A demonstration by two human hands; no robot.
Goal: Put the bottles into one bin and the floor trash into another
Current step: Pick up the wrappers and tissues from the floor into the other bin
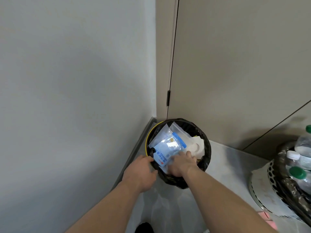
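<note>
Blue packet under right hand

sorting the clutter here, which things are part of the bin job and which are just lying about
Job: corner bin, blue packet, clear bags, bottles, bottle bin, left hand, right hand.
Lying about: pink thing, door hinge.

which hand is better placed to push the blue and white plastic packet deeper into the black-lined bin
Right. The right hand already lies on the blue and white plastic packet inside the black-lined round bin, while the left hand grips the bin's near rim, steadying it.
</note>
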